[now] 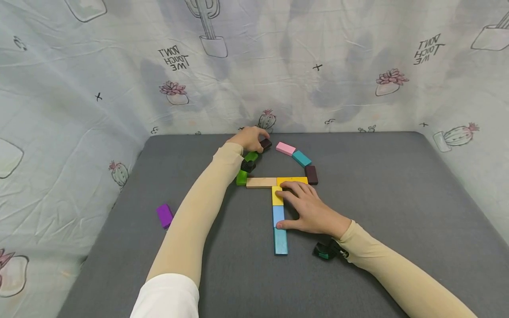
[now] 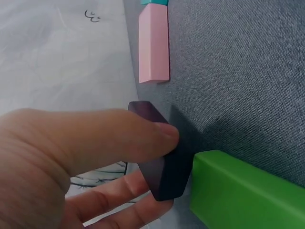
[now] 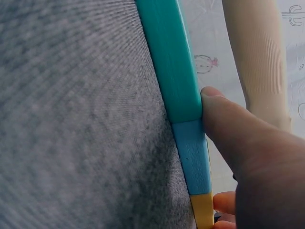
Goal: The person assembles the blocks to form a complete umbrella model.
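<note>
My left hand [image 1: 249, 138] pinches a dark brown block [image 2: 174, 176] between thumb and fingers, at the far side of a ring of coloured blocks. Close beside that block is a green block [image 2: 243, 188]; a pink block [image 1: 285, 148] lies across a gap to the right. My right hand [image 1: 316, 214] spreads over a straight column of blocks: yellow [image 1: 277, 199], light blue [image 1: 278, 215] and teal [image 1: 280, 243]. Its thumb touches the column near where light blue meets teal [image 3: 171, 62]. The other fingertips are by the yellow blocks.
A tan block [image 1: 261, 182] and a yellow block [image 1: 297, 179] form a crossbar atop the column. Another teal block [image 1: 301, 158] and a second dark brown block [image 1: 312, 175] curve up the right side. A purple block [image 1: 165, 216] lies apart at left. Patterned cloth [image 1: 278, 84] hangs behind the table.
</note>
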Action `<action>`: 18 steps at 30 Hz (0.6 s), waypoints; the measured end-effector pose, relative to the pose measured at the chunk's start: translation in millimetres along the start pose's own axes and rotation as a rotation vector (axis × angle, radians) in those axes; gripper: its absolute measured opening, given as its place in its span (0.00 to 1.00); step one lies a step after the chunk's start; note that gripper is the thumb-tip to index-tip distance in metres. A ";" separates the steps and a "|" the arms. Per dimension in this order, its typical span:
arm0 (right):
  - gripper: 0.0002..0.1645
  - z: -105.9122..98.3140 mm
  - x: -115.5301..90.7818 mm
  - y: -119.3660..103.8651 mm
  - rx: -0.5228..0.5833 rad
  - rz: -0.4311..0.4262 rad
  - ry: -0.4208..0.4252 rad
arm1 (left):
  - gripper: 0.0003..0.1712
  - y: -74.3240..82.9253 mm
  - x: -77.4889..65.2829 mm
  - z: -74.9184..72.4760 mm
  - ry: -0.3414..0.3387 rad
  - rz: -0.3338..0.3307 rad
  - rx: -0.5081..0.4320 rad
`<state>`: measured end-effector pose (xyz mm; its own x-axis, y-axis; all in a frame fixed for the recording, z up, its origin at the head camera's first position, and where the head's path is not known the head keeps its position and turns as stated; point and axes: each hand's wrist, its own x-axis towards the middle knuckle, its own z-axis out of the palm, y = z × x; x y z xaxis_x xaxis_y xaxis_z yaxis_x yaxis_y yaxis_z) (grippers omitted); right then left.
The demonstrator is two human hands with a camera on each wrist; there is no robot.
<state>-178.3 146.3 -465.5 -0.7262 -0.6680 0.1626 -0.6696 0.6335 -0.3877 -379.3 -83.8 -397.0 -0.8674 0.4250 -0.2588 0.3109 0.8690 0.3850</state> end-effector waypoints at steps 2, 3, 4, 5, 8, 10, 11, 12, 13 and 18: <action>0.52 0.3 0.3 -0.2 0.005 0.005 -0.005 | 0.32 -1.3 1.8 1.9 -0.001 -0.003 0.010; 0.52 0.4 0.4 -0.5 0.005 0.006 -0.006 | 0.32 -2.1 2.8 2.9 -0.001 -0.002 0.013; 0.51 0.4 0.2 -0.4 0.005 0.007 -0.006 | 0.32 -2.6 4.0 4.2 -0.003 -0.003 0.016; 0.51 0.4 -0.1 -0.4 0.004 0.005 -0.002 | 0.32 -3.1 5.0 5.5 -0.006 -0.002 0.021; 0.51 0.3 -0.5 -0.8 0.004 0.006 -0.007 | 0.33 -4.9 7.8 9.3 -0.016 0.000 0.027; 0.52 0.4 -0.7 -0.9 0.002 0.003 -0.007 | 0.35 -5.2 8.6 11.1 -0.023 0.000 0.020; 0.52 0.5 -0.8 -0.8 -0.002 0.000 -0.004 | 0.35 -5.0 8.7 11.9 -0.022 -0.002 0.018; 0.52 0.4 -0.8 -0.9 0.000 0.001 -0.006 | 0.36 -4.8 8.6 12.4 -0.019 -0.006 0.015; 0.52 0.3 -0.7 -0.9 -0.001 -0.003 -0.002 | 0.36 -4.4 8.0 12.8 -0.017 -0.010 0.011; 0.52 -0.5 -0.8 -0.6 0.000 0.003 0.001 | 0.37 -1.5 4.6 13.4 -0.008 -0.028 0.018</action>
<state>-177.4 146.6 -465.0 -0.7281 -0.6659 0.1625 -0.6677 0.6354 -0.3878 -378.6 -79.8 -410.6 -0.8729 0.4024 -0.2760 0.2937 0.8849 0.3615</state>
